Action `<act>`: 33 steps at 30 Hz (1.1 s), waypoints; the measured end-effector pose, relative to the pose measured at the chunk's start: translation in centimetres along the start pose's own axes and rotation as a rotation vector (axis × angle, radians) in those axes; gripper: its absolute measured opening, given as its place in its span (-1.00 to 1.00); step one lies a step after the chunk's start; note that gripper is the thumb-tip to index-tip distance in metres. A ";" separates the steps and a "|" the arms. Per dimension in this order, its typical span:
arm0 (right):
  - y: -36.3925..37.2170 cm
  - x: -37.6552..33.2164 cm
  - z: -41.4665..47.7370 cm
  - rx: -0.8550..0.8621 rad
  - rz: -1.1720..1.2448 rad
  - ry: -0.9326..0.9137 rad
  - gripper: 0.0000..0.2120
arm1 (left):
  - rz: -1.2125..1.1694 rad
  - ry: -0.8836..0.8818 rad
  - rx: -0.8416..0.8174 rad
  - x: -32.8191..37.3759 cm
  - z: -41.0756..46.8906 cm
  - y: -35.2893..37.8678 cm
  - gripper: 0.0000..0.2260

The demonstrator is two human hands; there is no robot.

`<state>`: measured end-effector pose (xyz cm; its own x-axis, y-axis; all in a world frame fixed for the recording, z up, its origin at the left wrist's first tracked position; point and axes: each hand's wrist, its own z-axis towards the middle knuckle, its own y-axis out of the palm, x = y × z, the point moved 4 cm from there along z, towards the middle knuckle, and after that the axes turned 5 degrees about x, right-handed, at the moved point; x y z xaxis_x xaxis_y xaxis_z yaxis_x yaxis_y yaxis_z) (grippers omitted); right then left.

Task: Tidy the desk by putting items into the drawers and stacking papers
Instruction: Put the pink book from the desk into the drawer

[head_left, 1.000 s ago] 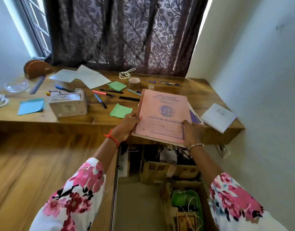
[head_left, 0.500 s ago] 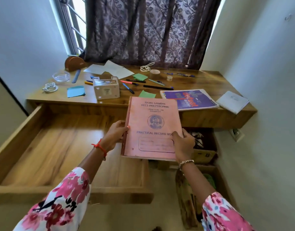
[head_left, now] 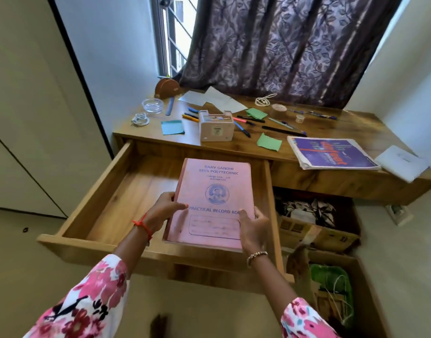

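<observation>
Pink record book (head_left: 215, 189) sits over the right part of the open drawer (head_left: 99, 189), its right edge near the drawer's right wall; bare floor to its left. Left hand (head_left: 164, 208) grips the left edge, right hand (head_left: 252, 230) the lower right corner. Book is lower than 0.5 s ago. Floor contact unclear.

Pink record book (head_left: 215, 191) held over the open drawer (head_left: 104, 191)
The left hand (head_left: 164, 211) grips its left edge, the right hand (head_left: 253, 228) its right edge; the counter (head_left: 351, 128) lies beyond both.
</observation>
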<state>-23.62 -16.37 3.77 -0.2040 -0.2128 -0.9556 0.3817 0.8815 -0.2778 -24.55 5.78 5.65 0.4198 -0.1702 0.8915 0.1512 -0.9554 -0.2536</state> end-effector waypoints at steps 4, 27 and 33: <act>6.4 0.0 -0.7 -0.021 -0.010 0.015 -0.92 | -0.002 0.038 -0.093 -1.8 3.3 -4.5 -0.74; 32.4 2.7 0.3 -0.119 -0.169 0.226 -0.61 | 0.913 0.064 -0.301 -12.1 18.7 -15.6 0.16; 32.8 2.5 0.6 -0.190 -0.383 0.196 -0.45 | 1.037 0.095 -0.278 -13.1 19.6 -16.7 0.08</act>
<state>-11.02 11.75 -7.83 -0.4711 -0.4704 -0.7462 0.0777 0.8205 -0.5663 -15.01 28.67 -9.14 0.1533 -0.9350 0.3197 -0.4522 -0.3541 -0.8186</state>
